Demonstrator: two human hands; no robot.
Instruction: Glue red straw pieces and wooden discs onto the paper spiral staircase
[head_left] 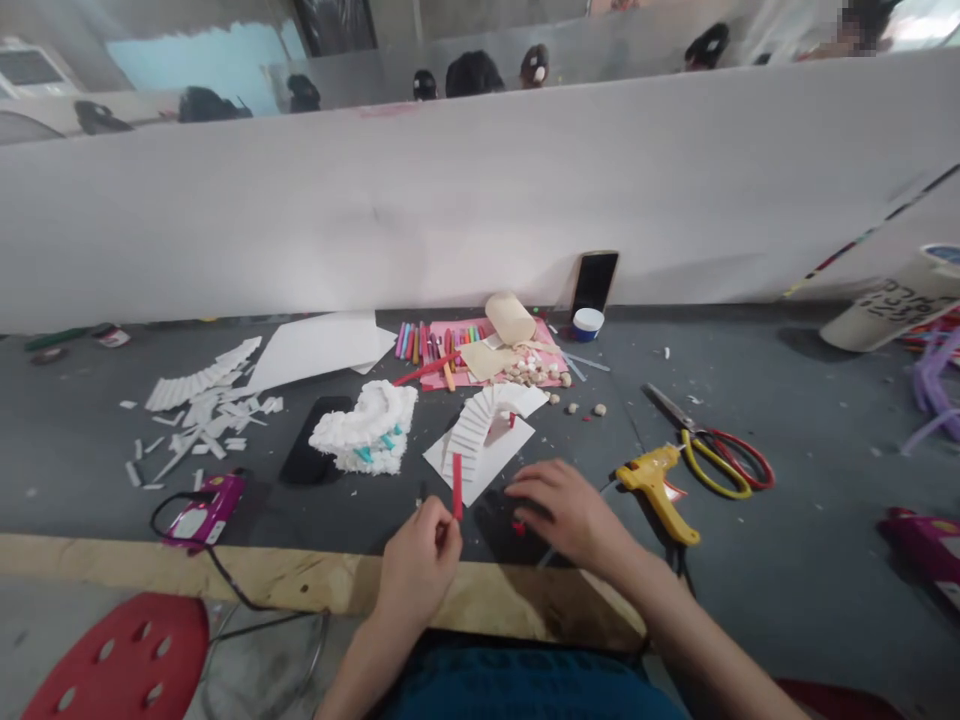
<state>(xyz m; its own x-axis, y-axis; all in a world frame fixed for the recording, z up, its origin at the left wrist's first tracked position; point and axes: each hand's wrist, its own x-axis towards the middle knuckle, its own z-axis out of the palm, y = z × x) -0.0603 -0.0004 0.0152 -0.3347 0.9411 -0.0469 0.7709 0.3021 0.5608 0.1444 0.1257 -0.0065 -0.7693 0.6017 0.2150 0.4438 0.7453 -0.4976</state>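
Note:
My left hand pinches a thin red strip and holds it upright near the table's front edge. My right hand lies palm down on a dark mat, its fingers curled over small red bits. Just beyond both hands stands a white paper spiral staircase model on a white sheet. A white foam model with teal pieces sits to its left.
A yellow glue gun and red-and-yellow scissors lie to the right. Coloured markers on pink paper, a phone and a white partition are at the back. White paper scraps, a pink tool and a red stool are left.

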